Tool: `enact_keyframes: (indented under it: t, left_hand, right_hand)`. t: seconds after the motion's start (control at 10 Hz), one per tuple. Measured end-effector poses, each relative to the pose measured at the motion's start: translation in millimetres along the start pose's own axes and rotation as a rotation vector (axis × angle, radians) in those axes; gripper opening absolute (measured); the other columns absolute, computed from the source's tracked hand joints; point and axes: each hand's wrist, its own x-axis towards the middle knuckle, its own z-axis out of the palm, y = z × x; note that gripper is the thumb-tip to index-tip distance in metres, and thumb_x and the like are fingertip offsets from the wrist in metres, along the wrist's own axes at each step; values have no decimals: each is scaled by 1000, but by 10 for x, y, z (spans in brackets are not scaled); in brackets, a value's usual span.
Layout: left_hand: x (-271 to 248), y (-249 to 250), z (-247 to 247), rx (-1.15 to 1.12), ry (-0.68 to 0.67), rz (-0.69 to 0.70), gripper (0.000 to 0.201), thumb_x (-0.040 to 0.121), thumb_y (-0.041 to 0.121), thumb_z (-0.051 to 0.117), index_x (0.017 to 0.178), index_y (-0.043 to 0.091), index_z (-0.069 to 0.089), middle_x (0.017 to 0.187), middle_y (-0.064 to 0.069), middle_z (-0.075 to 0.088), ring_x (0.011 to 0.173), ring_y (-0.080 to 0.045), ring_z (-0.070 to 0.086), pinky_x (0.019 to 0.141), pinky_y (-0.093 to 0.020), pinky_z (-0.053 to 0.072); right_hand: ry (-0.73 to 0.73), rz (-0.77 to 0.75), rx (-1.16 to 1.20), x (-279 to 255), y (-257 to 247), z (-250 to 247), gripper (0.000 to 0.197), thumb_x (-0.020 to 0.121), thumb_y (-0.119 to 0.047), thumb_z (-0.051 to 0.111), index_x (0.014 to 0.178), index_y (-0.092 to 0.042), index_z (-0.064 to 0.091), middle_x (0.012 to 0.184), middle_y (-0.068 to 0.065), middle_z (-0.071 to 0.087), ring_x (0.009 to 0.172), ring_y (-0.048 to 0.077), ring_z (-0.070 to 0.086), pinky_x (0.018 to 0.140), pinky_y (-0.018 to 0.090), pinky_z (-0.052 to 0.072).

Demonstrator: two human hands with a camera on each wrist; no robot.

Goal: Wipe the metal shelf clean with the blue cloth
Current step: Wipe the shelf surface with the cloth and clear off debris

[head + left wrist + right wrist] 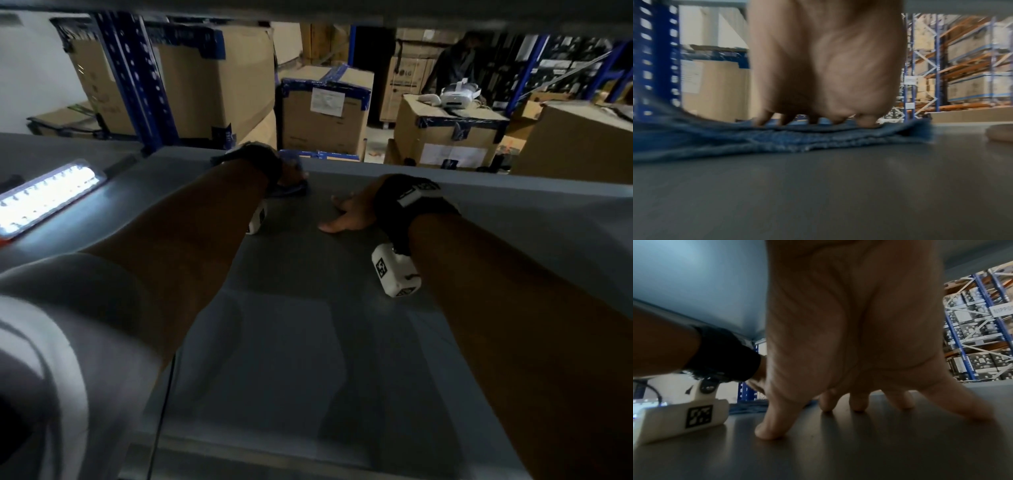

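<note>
The left hand (824,65) pressed down on the blue cloth (777,139), fingertips (866,122) planted on its upper fold and spread a little, not bunched around it. The right hand (855,340) lay splayed on the bare metal shelf (308,308), fingers apart and holding nothing, apparently bracing the person's weight. In the head view the cloth (291,186) sat at about eleven o'clock from the right hand (346,214), close to the shelf's far edge, with the left hand (270,168) on top of it.

The cloth looked soft and limp, a nubbly weave folded over on itself, so I judged it light and inclined to ruck up or slide under uneven pressure. A flat palm over the middle of the fold seemed the surest hold; pinching a corner would probably let the rest trail. The shelf surface looked smooth and hard, so the cloth should glide easily.

An LED light bar (48,197) glowed at nine o'clock. Cardboard boxes (325,113) stood beyond at twelve, and a blue perforated upright (137,75) rose at eleven.
</note>
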Motion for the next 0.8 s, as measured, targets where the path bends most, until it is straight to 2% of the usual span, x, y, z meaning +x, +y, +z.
enact_keyframes:
  t: [0.1, 0.2, 0.3, 0.4, 0.5, 0.6, 0.7, 0.8]
  left_hand:
    - [34, 113, -3, -5, -71, 132, 73, 97, 62, 48, 154, 18, 34, 160, -7, 31, 143, -33, 34, 118, -43, 26]
    - [63, 51, -7, -68, -40, 75, 85, 87, 70, 56, 153, 18, 40, 159, -10, 36, 146, -33, 34, 119, -46, 25]
    - [174, -56, -69, -75, 64, -60, 57, 92, 52, 62, 132, 12, 60, 134, -12, 58, 124, -32, 54, 109, -43, 39]
    - [387, -147, -90, -110, -52, -34, 45, 88, 41, 66, 126, 18, 58, 128, -6, 57, 117, -25, 53, 108, -39, 39]
    - [46, 41, -142, -206, -160, 13, 56, 97, 47, 61, 147, 27, 44, 151, 1, 43, 141, -25, 38, 108, -33, 29]
    - [-39, 128, -150, -170, -86, 74, 47, 103, 42, 51, 145, 25, 38, 146, 7, 38, 138, -16, 35, 114, -34, 25]
    - [101, 5, -189, -115, -87, 3, 46, 98, 50, 55, 137, 28, 43, 146, 4, 41, 134, -19, 39, 110, -41, 36]
    - [266, -101, -177, -161, -79, 41, 46, 94, 43, 60, 133, 23, 46, 143, -3, 45, 130, -25, 43, 112, -48, 36]
  right_hand:
    - [44, -38, 8, 15, 17, 61, 86, 96, -65, 43, 160, -20, 7, 167, 11, 9, 153, 30, 12, 122, 40, 11]
    - [62, -28, -20, 57, 34, 73, 89, 93, -71, 42, 160, -22, 9, 166, 12, 12, 152, 31, 15, 121, 42, 13]
    - [46, -27, -29, 72, 16, 69, 90, 93, -71, 41, 160, -24, 4, 166, 14, 9, 152, 32, 14, 121, 43, 15]
    - [44, -13, -32, 102, -9, 66, 91, 93, -71, 41, 160, -23, 3, 166, 15, 9, 152, 33, 14, 120, 43, 16]
    - [48, -13, -9, 127, -28, 83, 92, 92, -73, 42, 160, -20, 9, 165, 14, 13, 151, 32, 16, 120, 42, 16]
    - [61, -10, 19, 104, -38, 94, 89, 93, -70, 43, 159, -19, 15, 164, 14, 18, 150, 31, 20, 120, 40, 18]
    - [63, -17, 17, 78, -42, 85, 90, 93, -70, 42, 161, -21, 6, 166, 15, 9, 152, 32, 12, 121, 41, 15]
    - [58, -4, -15, 107, -48, 78, 94, 90, -75, 40, 161, -23, 5, 166, 15, 9, 152, 33, 13, 120, 44, 16]
